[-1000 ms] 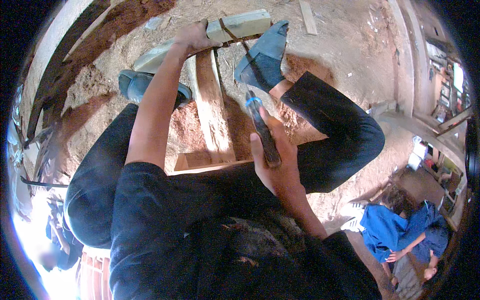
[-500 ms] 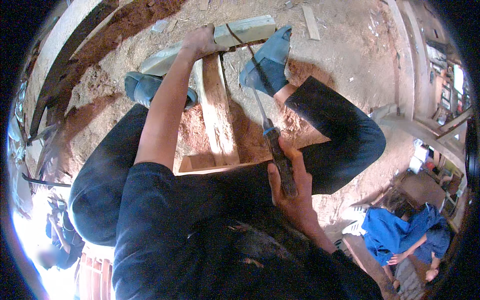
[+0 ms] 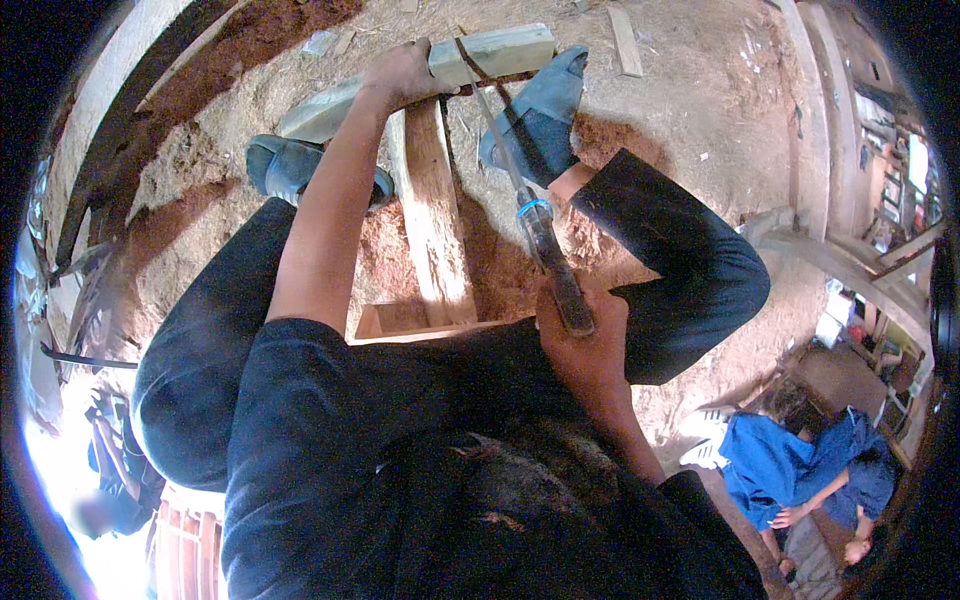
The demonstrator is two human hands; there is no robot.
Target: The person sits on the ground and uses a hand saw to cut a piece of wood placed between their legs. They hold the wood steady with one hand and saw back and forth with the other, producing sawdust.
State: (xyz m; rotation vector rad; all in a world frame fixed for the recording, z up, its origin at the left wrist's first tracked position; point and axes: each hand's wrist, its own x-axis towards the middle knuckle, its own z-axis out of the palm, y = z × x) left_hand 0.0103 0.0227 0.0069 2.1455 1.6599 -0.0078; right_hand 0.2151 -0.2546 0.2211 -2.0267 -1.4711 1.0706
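My left hand [image 3: 400, 75] grips the top of a pale wooden beam [image 3: 510, 50] lying crosswise at the top of the view. My right hand [image 3: 580, 340] is closed round the dark handle of a handsaw [image 3: 540, 230] with a blue band; its thin blade reaches up toward the beam, right of my left hand. A rough plank [image 3: 432, 230] runs lengthwise from under the beam to a shorter wooden piece [image 3: 375, 320] near my lap. My shoed feet [image 3: 545, 105] sit either side of the plank, the right one close against the beam.
Dusty reddish ground holds offcuts [image 3: 624, 40]. Long timbers [image 3: 130, 80] curve along the left, with more timber framing [image 3: 835, 255] at the right. A person in blue [image 3: 780, 460] crouches at lower right; another person [image 3: 120, 480] is at lower left in bright light.
My right hand and saw have shifted right since a second ago and, since half a second ago, pushed forward toward the beam. My left hand stays on the beam.
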